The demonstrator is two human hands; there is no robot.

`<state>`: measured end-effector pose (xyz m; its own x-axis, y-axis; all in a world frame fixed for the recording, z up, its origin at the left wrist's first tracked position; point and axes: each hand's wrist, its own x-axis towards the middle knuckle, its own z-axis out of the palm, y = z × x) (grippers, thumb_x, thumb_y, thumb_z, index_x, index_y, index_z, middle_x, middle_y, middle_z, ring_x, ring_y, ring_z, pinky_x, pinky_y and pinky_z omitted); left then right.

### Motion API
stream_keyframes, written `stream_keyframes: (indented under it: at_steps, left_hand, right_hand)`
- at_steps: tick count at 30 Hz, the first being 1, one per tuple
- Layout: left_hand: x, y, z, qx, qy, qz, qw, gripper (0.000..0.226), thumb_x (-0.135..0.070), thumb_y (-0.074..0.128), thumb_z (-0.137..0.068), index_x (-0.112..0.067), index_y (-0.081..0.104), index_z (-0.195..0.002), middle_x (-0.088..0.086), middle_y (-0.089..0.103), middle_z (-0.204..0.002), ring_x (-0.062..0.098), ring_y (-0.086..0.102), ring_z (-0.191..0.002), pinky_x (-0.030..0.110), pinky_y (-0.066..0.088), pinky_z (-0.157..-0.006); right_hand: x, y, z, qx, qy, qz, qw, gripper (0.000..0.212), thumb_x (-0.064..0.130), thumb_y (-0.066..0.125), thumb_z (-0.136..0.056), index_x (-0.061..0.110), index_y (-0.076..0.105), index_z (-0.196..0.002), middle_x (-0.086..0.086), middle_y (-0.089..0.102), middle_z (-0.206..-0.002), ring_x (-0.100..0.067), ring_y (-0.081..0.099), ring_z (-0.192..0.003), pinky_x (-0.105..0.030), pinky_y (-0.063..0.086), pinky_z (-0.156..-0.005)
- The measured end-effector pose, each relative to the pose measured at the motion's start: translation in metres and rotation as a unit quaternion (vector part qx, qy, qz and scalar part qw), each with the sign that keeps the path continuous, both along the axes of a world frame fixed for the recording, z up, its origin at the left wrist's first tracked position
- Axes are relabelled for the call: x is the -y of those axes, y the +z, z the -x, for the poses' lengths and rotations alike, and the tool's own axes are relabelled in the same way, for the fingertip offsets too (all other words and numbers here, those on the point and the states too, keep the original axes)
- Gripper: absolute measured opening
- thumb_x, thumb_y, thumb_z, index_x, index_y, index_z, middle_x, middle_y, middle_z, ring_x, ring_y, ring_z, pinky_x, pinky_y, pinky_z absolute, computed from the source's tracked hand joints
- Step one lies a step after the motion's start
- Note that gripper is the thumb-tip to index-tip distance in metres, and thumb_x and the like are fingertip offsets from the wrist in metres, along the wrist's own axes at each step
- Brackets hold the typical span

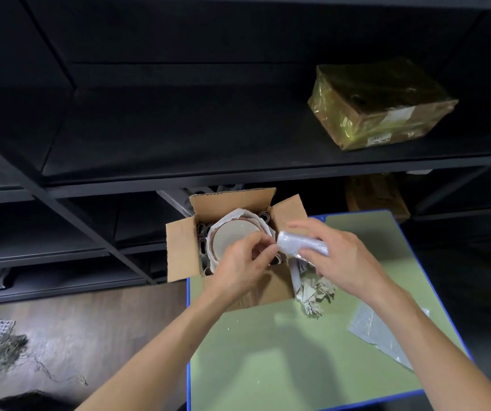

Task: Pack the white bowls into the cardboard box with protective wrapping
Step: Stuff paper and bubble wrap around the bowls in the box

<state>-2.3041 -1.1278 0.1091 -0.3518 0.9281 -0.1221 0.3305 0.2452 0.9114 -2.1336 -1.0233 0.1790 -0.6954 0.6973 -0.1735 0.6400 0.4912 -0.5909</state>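
A white bowl (pixel 232 236) already sits, paper-lined, in the open cardboard box (pixel 182 253) on the green surface (pixel 282 357). The right hand (pixel 343 258) grips a pale roll (pixel 300 245), perhaps film. The left hand (pixel 238 264) has its fingers pinching the roll's end. Sealing is not yet done.

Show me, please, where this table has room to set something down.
The table is bare in its near middle, bordered by the box, the crumpled paper and the plastic sheet. Another patch lies at the far right corner, beyond the right hand. It is crowded at the box, where the left hand pinches the roll the right hand holds.
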Motion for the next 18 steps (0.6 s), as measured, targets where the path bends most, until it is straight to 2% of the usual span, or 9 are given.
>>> stream_keyframes:
  at_steps: [2,4,7,9,12,18]
  left_hand:
    - [-0.007,-0.004,-0.001,-0.058,0.042,-0.008,0.997,0.010,-0.026,0.058,-0.097,-0.023,0.066,-0.091,-0.010,0.066,-0.084,0.005,0.058,-0.078,0.024,0.044,-0.069]
    - [-0.017,-0.009,-0.002,-0.105,0.069,-0.018,0.992,0.008,-0.027,0.059,-0.094,-0.024,0.065,-0.092,-0.011,0.064,-0.086,0.005,0.056,-0.082,0.029,0.047,-0.071]
    - [-0.033,-0.015,-0.006,-0.164,0.050,0.018,0.985,0.021,-0.031,0.062,-0.088,-0.020,0.057,-0.105,-0.004,0.063,-0.094,0.017,0.056,-0.087,0.036,0.046,-0.070]
    - [-0.043,-0.018,-0.010,-0.181,0.046,0.050,0.981,0.028,-0.024,0.061,-0.084,-0.015,0.046,-0.107,0.002,0.058,-0.094,0.026,0.054,-0.085,0.037,0.038,-0.063]
    - [-0.052,-0.025,-0.013,-0.184,0.071,0.063,0.978,0.026,-0.013,0.054,-0.085,-0.016,0.034,-0.102,0.002,0.050,-0.086,0.033,0.053,-0.078,0.035,0.031,-0.058]
    - [-0.049,-0.040,-0.015,-0.184,0.130,0.027,0.974,0.023,-0.015,0.049,-0.090,-0.021,0.031,-0.105,0.004,0.060,-0.079,0.038,0.055,-0.066,0.038,0.039,-0.052]
  right_hand:
    - [-0.011,0.001,-0.003,0.024,-0.007,-0.030,0.999,0.042,0.026,0.059,-0.091,0.052,0.052,-0.123,0.024,0.060,-0.103,0.001,0.052,-0.075,-0.028,0.044,-0.079]
    - [-0.021,-0.001,-0.002,0.034,-0.010,-0.042,0.998,0.037,0.027,0.058,-0.091,0.049,0.055,-0.120,0.019,0.062,-0.111,-0.006,0.059,-0.087,-0.032,0.046,-0.085]
    - [-0.027,-0.009,0.007,0.054,0.006,-0.058,0.997,0.033,0.030,0.058,-0.092,0.046,0.059,-0.121,0.015,0.063,-0.110,-0.014,0.059,-0.102,-0.037,0.048,-0.089]
    - [-0.028,-0.013,0.018,0.065,0.018,-0.065,0.996,0.033,0.030,0.054,-0.092,0.045,0.061,-0.121,0.012,0.063,-0.108,-0.016,0.059,-0.101,-0.038,0.049,-0.087]
    - [-0.029,-0.020,0.031,0.076,0.037,-0.074,0.994,0.033,0.026,0.052,-0.092,0.041,0.065,-0.118,0.011,0.065,-0.112,-0.015,0.060,-0.101,-0.036,0.050,-0.085]
    - [-0.035,-0.025,0.043,0.106,0.075,-0.087,0.988,0.034,0.018,0.051,-0.091,0.033,0.068,-0.117,0.004,0.058,-0.121,-0.023,0.061,-0.102,-0.041,0.052,-0.085]
